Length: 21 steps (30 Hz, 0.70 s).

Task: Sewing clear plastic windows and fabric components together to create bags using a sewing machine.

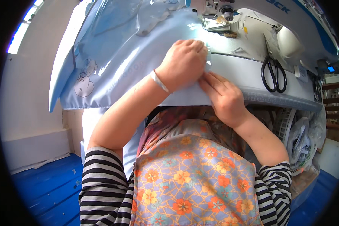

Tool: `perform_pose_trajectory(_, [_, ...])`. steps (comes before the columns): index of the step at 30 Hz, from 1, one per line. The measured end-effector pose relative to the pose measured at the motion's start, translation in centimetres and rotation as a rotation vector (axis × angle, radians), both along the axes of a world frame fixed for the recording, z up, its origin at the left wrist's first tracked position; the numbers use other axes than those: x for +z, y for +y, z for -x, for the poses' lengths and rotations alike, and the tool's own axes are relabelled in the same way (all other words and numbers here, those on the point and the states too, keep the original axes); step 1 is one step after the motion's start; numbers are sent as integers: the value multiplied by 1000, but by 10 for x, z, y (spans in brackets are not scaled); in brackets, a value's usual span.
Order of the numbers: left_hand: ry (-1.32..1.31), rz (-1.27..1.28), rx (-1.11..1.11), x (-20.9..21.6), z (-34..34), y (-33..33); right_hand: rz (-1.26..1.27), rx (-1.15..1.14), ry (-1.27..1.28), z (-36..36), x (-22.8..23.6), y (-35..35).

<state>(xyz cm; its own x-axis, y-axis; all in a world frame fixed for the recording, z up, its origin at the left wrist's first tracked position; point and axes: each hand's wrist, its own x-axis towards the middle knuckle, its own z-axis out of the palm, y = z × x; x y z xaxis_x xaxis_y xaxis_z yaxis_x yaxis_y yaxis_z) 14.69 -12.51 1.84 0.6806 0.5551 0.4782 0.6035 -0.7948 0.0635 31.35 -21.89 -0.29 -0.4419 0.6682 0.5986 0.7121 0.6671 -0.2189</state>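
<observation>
A light blue, shiny sheet [120,71] with cartoon figures printed on it spreads over the left of the sewing table and drapes over its front edge. My left hand [185,62] is closed, knuckles up, on the sheet's right edge just in front of the sewing machine [252,9]. Right beside it, lower and to the right, my right hand [226,98] has its fingers pressed together at the same edge. Its fingertips meet the underside of my left hand, so the exact grip is hidden. The machine's needle area lies beyond both hands.
Black-handled scissors [274,73] lie on the table at right, blades pointing away. Small metal parts and scraps [229,32] lie by the machine base. Below the table's right side stands a white basket [286,126] with plastic bags. A white wall [30,86] rises at left.
</observation>
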Motion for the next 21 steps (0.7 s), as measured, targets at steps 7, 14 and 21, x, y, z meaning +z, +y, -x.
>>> perform_pose_trajectory(7, [-41, 7, 15, -4, 0, 20, 11, -25, -51, 2, 1, 11])
perform_pose_trajectory(14, [-113, -87, -51, -9, 2, 30, 65, -69, -64, 6, 12, 28])
perform_pose_trajectory(21, [-108, 164, -158, 0, 13, 27, 125, -47, -63, -3, 11, 45])
